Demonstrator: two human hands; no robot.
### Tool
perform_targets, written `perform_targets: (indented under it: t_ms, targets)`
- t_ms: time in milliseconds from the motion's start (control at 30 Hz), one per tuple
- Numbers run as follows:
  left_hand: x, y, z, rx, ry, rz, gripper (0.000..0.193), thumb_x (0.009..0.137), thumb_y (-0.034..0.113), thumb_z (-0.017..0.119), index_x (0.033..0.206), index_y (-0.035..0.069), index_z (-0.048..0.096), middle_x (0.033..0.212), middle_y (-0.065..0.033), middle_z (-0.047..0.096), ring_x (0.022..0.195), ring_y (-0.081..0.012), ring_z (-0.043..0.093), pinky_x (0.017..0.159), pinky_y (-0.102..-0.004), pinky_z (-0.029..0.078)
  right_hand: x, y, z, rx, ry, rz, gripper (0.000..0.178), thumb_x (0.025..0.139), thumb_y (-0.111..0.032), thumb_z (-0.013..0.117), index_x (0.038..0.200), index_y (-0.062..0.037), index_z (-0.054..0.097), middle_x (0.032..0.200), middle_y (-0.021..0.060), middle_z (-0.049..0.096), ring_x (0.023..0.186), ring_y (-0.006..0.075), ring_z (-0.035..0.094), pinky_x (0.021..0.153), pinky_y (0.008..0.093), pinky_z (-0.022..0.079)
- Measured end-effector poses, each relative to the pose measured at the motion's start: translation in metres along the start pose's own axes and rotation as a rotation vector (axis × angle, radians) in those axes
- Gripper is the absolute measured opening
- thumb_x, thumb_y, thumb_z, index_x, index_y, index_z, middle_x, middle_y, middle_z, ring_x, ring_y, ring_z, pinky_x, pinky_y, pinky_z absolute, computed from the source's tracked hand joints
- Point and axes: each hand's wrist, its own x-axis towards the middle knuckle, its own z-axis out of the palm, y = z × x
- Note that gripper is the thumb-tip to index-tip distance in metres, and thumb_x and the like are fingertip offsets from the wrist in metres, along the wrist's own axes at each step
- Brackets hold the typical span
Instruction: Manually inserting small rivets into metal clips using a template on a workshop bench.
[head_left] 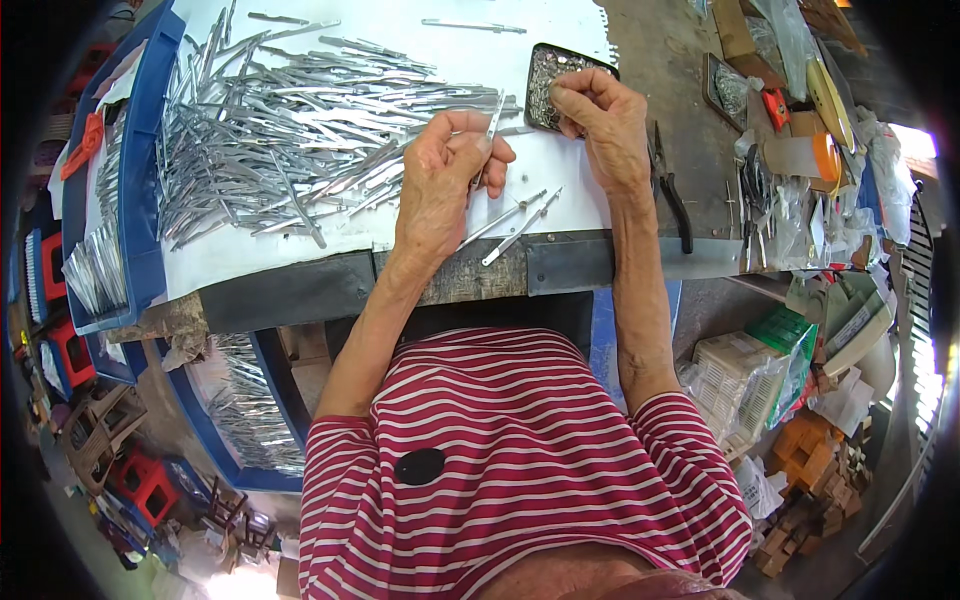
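My left hand [440, 185] is closed around a slim silvery metal strip with holes [495, 112], which points up between thumb and fingers. My right hand [612, 125] hovers at the near right side of a dark tray [530, 85] full of small metal parts [548, 66]. Its thumb and fingers are pinched together; anything between them is hidden. A large heap of similar metal strips [290, 130] spreads over white paper to the left. Two slim metal pieces [515, 230] lie near the table edge between my forearms, with tiny loose parts close by.
Black-handled pliers [678, 215] lie right of my right wrist. Farther right are an orange-lidded container [800, 158], plastic bags and small tools. A blue bin [150, 150] holding metal strips stands at the left. The table's front edge [290, 290] has dark edging.
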Motion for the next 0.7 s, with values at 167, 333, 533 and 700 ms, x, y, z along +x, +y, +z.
perform_targets:
  t_ms: [167, 333, 533, 700]
  targets:
    - [0.001, -0.001, 0.001, -0.033, 0.016, -0.001, 0.016, 0.083, 0.005, 0.048, 0.097, -0.004, 0.046, 0.075, -0.0129, 0.059, 0.056, -0.011, 0.051, 0.051, -0.0228, 0.043, -0.005, -0.007, 0.009, 0.071, -0.085, 0.04, 0.011, 0.072, -0.003, 0.062, 0.08, 0.0028, 0.06, 0.065, 0.0023, 0.056, 0.053, 0.0063, 0.046, 0.047, 0.0178, 0.035]
    - [0.001, -0.002, 0.0, -0.047, 0.008, 0.009, 0.016, 0.084, 0.005, 0.048, 0.096, -0.004, 0.046, 0.075, -0.0131, 0.059, 0.056, -0.0115, 0.052, 0.051, -0.023, 0.043, -0.008, -0.009, 0.014, 0.187, -0.208, 0.08, 0.01, 0.071, -0.003, 0.063, 0.079, 0.0027, 0.06, 0.069, 0.0034, 0.057, 0.055, 0.0064, 0.048, 0.048, 0.0185, 0.038]
    - [0.001, -0.003, 0.0, -0.034, 0.001, 0.03, 0.015, 0.085, 0.007, 0.048, 0.095, -0.004, 0.046, 0.074, -0.0126, 0.058, 0.057, -0.0121, 0.053, 0.051, -0.0231, 0.045, -0.01, -0.007, 0.02, 0.133, -0.265, 0.073, 0.013, 0.071, -0.002, 0.062, 0.082, 0.0028, 0.058, 0.069, 0.0041, 0.057, 0.055, 0.0071, 0.05, 0.048, 0.0192, 0.04]
    - [0.001, -0.004, 0.001, -0.002, -0.003, 0.052, 0.015, 0.085, 0.007, 0.049, 0.094, -0.004, 0.046, 0.074, -0.0124, 0.058, 0.057, -0.012, 0.054, 0.05, -0.0228, 0.046, -0.01, -0.005, 0.022, 0.074, -0.281, 0.049, 0.013, 0.072, -0.002, 0.06, 0.085, 0.0025, 0.058, 0.07, 0.0043, 0.058, 0.055, 0.0072, 0.051, 0.049, 0.0188, 0.041]
